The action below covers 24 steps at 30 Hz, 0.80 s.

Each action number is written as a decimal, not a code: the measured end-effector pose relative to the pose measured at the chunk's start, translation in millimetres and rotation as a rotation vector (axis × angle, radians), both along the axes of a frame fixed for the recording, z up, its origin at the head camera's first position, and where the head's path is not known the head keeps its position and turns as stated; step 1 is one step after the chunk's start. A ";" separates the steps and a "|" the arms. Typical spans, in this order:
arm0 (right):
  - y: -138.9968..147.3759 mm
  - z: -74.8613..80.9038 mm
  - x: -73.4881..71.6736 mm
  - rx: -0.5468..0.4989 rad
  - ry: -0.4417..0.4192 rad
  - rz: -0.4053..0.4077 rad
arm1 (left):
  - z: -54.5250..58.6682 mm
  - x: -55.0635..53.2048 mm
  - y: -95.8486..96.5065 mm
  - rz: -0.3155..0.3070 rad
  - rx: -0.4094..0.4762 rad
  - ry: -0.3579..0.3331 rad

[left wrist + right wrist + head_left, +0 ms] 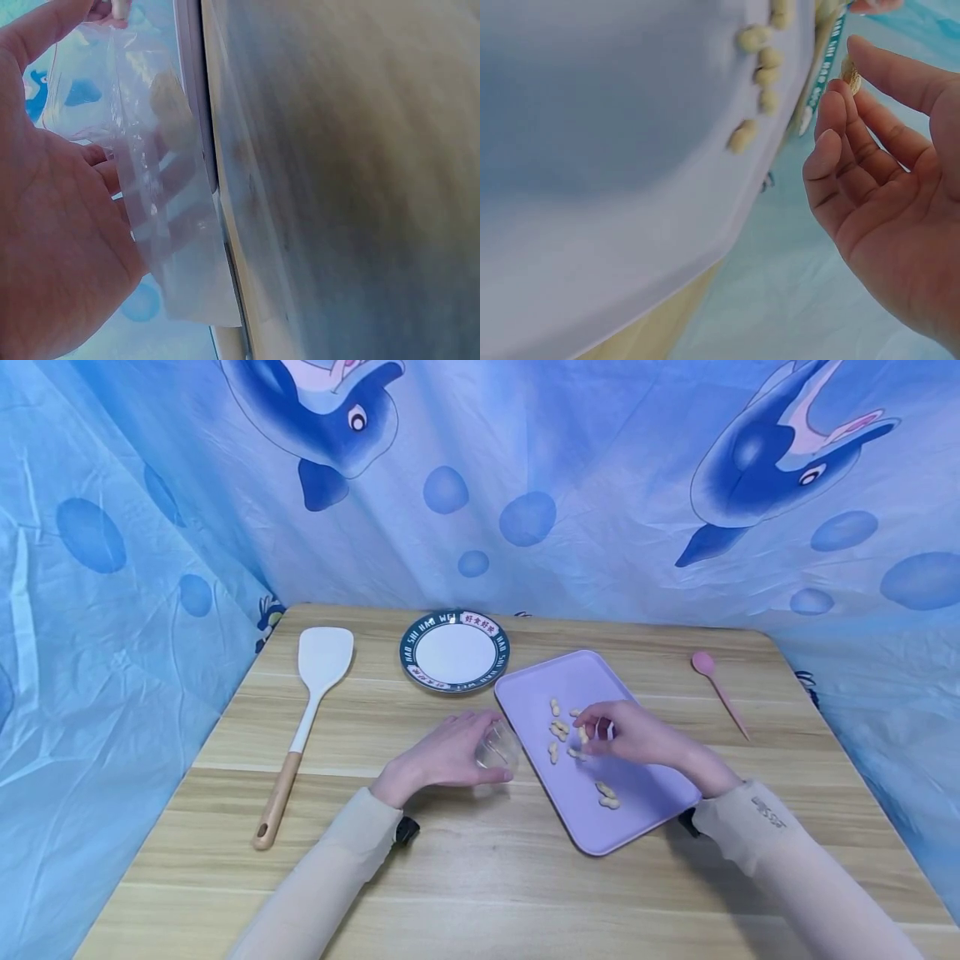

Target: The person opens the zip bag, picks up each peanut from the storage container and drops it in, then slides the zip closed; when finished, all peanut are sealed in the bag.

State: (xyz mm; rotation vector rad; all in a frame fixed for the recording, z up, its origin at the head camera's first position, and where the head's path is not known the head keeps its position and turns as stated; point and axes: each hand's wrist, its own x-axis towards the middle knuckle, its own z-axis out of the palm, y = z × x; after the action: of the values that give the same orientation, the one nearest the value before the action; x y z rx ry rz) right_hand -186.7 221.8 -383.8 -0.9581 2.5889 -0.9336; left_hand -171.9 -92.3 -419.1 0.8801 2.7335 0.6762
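My left hand point(453, 752) curls its fingers and thumb around a clear, crinkled plastic bag point(176, 225) beside the tray's left edge. A pale peanut shape point(171, 109) shows through the plastic in the left wrist view. Over the lilac tray point(637, 806), my right hand point(637, 735) pinches one peanut point(850, 75) between thumb and fingertips. Several unshelled peanuts point(558, 731) lie on the tray near those fingertips. Closer to the tray's front are a couple more peanuts point(607, 795), lying together.
A white plate point(453, 653) with a dark green patterned rim sits behind the left hand. At far left lies a white spatula point(303, 722) with a wooden handle. A pink spoon point(720, 693) rests right of the tray. Blue dolphin-print curtain point(480, 485) surrounds the wooden table point(450, 877).
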 end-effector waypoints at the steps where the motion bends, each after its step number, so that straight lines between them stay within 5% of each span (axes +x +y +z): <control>1: -3.4 2.2 -0.2 0.003 0.004 0.001 | 0.0 0.1 0.0 -0.001 0.004 0.001; 10: -35.8 16.7 0.6 0.004 0.005 0.034 | -0.1 1.4 0.0 -0.027 0.031 0.025; 24: -78.8 7.5 3.2 -0.064 -0.018 0.082 | -0.8 1.7 0.6 -0.028 0.000 0.036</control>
State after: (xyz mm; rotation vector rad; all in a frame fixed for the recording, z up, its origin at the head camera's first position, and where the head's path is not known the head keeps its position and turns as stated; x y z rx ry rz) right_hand -183.5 142.9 -376.3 -1.0578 2.4984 -1.0038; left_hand -170.2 -91.7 -419.8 0.9382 2.7469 0.6616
